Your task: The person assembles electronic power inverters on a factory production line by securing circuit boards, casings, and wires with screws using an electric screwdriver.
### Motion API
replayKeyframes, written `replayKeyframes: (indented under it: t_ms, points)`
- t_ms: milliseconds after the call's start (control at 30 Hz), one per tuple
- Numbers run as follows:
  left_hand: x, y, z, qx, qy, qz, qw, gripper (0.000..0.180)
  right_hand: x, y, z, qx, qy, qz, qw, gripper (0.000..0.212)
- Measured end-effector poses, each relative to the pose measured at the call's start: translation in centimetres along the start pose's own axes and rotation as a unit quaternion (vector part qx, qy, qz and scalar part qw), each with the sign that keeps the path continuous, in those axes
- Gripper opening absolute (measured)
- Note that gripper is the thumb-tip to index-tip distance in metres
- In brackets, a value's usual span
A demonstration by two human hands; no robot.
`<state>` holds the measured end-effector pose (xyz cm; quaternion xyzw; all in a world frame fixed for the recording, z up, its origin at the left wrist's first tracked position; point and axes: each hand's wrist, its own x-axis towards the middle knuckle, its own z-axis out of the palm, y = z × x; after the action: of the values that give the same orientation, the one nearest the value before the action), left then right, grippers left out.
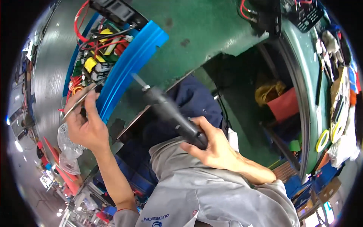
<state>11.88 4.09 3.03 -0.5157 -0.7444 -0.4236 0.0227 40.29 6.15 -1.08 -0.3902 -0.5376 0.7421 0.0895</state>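
Observation:
My right hand [213,145] is wrapped round the rear end of a black electric screwdriver [172,115]. Blurred by motion, its silver bit points up and left toward a blue metal housing [130,60], apart from its wall. My left hand [87,125] pinches a slim metal tool [80,101], perhaps tweezers, at the housing's near end. Inside the housing lies a circuit board with yellow-wrapped parts [90,64], black capacitors and red and black wires [99,43]. What the tip of the slim tool touches cannot be made out.
A black panel [123,13] sits at the housing's far end. Clear plastic wrap [70,149] lies beside my left hand. Far right are more black wired units [264,17], a yellow tape roll [322,140] and clutter. Below the green bench's broken edge shows a red box [284,105].

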Motion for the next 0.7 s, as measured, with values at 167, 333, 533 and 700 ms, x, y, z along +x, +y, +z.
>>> replayKeyframes:
  t_ms: [167,333,533,700]
  points:
    - [0.2,0.5,0.4,0.019,0.006,-0.024,1.000,0.017,0.5,0.7,0.7,0.020,-0.006,-0.059,0.998,0.046]
    - [0.1,0.7,0.4,0.011,0.015,-0.028,0.999,0.015,0.2,1.3,0.6,0.035,-0.009,-0.066,0.997,0.051]
    - [0.1,0.5,0.6,0.013,0.014,-0.028,0.999,0.014,0.8,0.8,0.6,0.023,-0.012,-0.061,0.998,0.053]
    - [0.5,0.2,1.4,0.018,0.012,-0.036,0.999,0.014,1.8,0.3,0.2,0.053,-0.010,-0.032,0.998,0.053]
